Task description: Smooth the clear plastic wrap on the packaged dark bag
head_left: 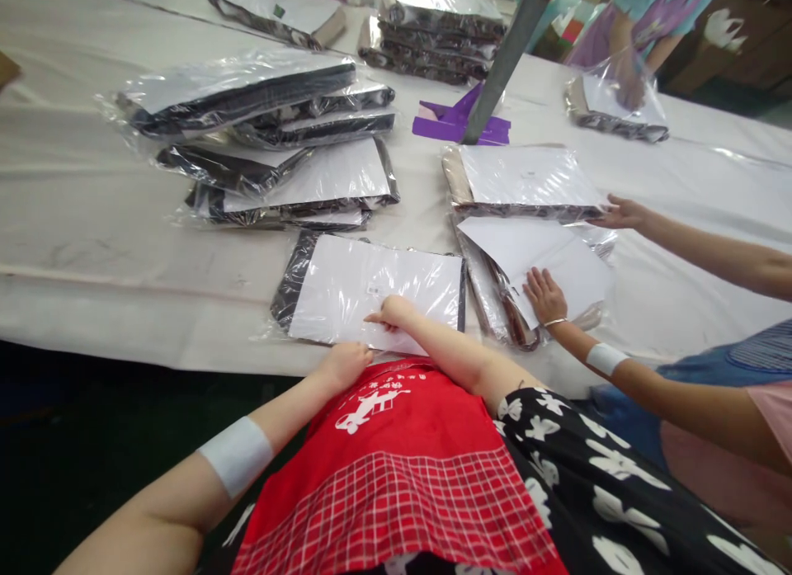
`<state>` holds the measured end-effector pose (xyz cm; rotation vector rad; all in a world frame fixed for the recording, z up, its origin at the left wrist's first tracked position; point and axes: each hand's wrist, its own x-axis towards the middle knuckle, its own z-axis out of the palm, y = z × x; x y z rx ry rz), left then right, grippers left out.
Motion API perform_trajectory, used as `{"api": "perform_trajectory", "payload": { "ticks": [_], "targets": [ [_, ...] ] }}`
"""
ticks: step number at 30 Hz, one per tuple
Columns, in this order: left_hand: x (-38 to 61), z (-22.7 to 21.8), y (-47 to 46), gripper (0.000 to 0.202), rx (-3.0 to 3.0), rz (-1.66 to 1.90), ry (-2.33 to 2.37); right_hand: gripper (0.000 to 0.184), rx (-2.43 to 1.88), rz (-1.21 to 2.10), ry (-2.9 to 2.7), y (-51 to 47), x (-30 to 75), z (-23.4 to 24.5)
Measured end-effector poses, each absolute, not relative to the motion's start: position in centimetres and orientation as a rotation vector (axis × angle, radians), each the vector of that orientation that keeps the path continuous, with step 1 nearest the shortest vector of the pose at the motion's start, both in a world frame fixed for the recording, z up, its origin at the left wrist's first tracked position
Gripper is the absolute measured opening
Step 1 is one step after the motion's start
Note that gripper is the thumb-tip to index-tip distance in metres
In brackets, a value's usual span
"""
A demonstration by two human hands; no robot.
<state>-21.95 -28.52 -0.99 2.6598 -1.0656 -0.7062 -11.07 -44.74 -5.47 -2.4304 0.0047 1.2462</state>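
A clear plastic bag holding a dark folded garment with a white card (371, 290) lies flat at the near edge of the white table (80, 245). My left hand (343, 363) is closed on the bag's near edge. My right hand (393, 311) presses down on the white card, fingers curled. Both hands touch this same bag.
Several bagged garments (278, 154) are piled to the back left. A co-worker's hands (544, 294) rest on two bags (525, 179) at the right. A grey pole (504, 59) stands over purple pieces (454, 121). Another person (631, 55) works on a bag across the table.
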Motion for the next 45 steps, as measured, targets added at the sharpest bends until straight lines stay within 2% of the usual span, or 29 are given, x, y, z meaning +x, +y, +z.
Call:
{"api": "perform_trajectory", "payload": {
  "ticks": [3,5,7,10,18,26,32,34,39,42,45],
  "targets": [
    [-21.7,-0.8,-29.6,0.018,2.757,-0.536,-0.983,0.048,-2.292,1.162,0.039,-45.0,-11.2,-5.2],
    [-21.3,-0.6,-30.9,0.025,2.789,-0.421,-0.823,0.041,-2.156,1.105,0.083,-45.6,-11.0,-4.8],
    [-20.7,-0.5,-32.1,0.042,2.785,-0.481,-0.708,0.033,-2.088,1.055,0.115,-46.6,-10.6,-4.1],
    [-19.4,-1.1,-33.9,0.040,2.707,-0.718,-0.695,0.029,-2.090,1.009,0.159,-49.0,-10.3,-3.0],
    [-18.4,-3.6,-36.5,0.022,2.577,-0.865,-0.824,0.042,-2.198,1.287,0.331,-54.5,-12.3,-3.2],
    [-22.2,-2.0,-36.4,0.025,2.509,-0.736,-1.222,0.049,-2.279,1.324,0.375,-54.0,-12.2,-4.2],
    [-24.1,-4.1,-36.4,0.029,2.401,-0.417,-1.296,0.045,-2.270,1.367,0.353,-54.1,-11.2,-3.9],
    [-24.7,-4.8,-36.0,0.031,2.351,-0.410,-1.342,0.048,-2.271,1.334,0.351,-54.1,-11.5,-4.0],
    [-25.4,-5.4,-34.7,0.020,2.321,-0.465,-1.451,0.049,-2.288,1.232,0.309,-53.9,-12.4,-4.1],
    [-25.1,-5.2,-34.2,0.021,2.391,-0.461,-1.423,0.043,-2.299,1.178,0.240,-54.1,-13.1,-3.4],
    [-24.6,-4.9,-33.6,0.025,2.450,-0.416,-1.381,0.024,-2.301,1.120,0.081,-55.1,-15.5,-2.1]
  ]
}}
